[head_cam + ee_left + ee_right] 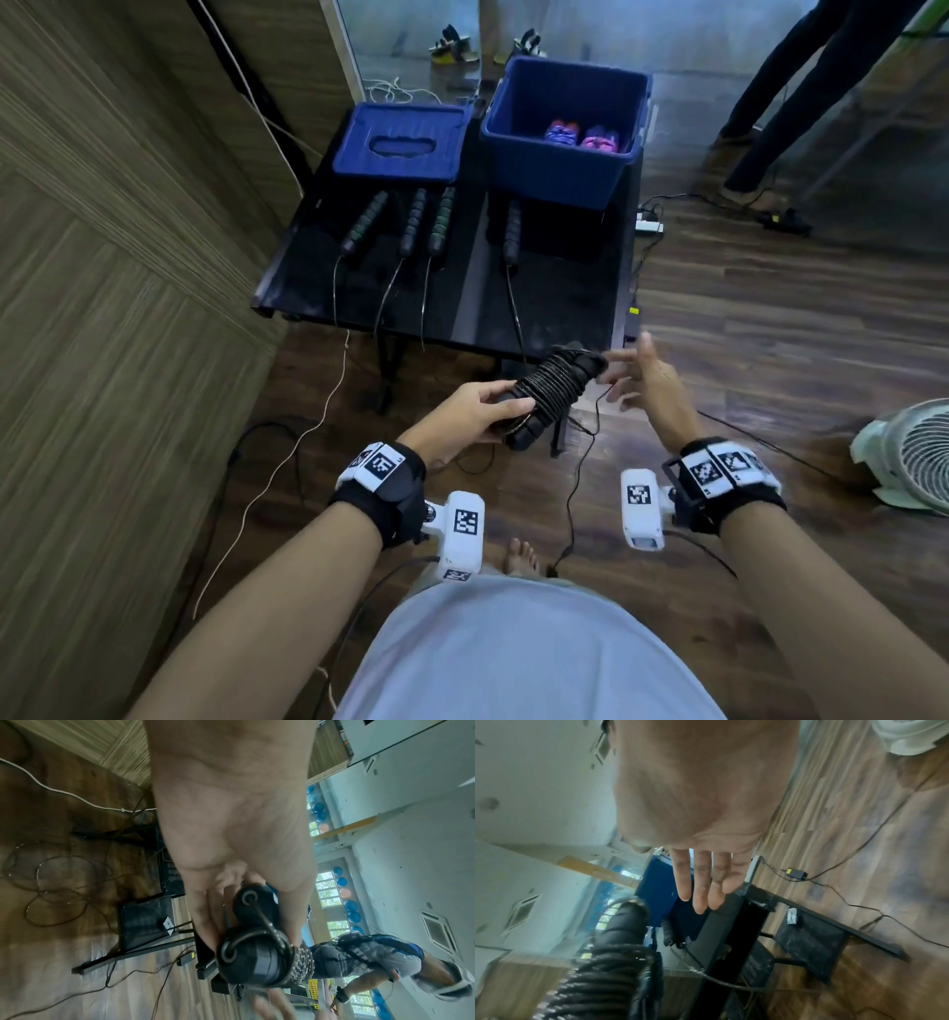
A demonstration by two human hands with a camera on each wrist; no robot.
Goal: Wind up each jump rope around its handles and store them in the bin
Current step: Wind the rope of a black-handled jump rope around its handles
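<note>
Wood-plank flooring [770, 334] fills the room, with a pale ribbed wall panel [102, 231] along the left and a white fan [914, 452] standing on the floor at the right edge. Loose cables trail over the floor. A black worktop [554, 308] stands ahead of the person, its near edge just beyond the hands.

On the far right of the worktop sits an open blue bin [562, 131] holding two wound ropes, one purple and one pink. A blue lid [400, 144] lies flat to its left. Four rope handles [411, 221] lie on the worktop in front of the lid and bin, and their thin cords hang over the near edge toward the floor.

The left hand [462, 411] holds, in a closed grip, one end of a black jump rope bundle [554, 390], cord coiled tightly round its paired handles. The bundle is in the air, in front of the worktop's near edge and below its level. The left wrist view shows fingers curled round the handle ends.

The right hand [647, 380] hovers just right of the bundle, fingers straight and spread, its grip released and holding nothing. A loose tail of cord dangles from the bundle between the hands. A second person's legs [780, 92] stand at the far right, well clear of the worktop.
</note>
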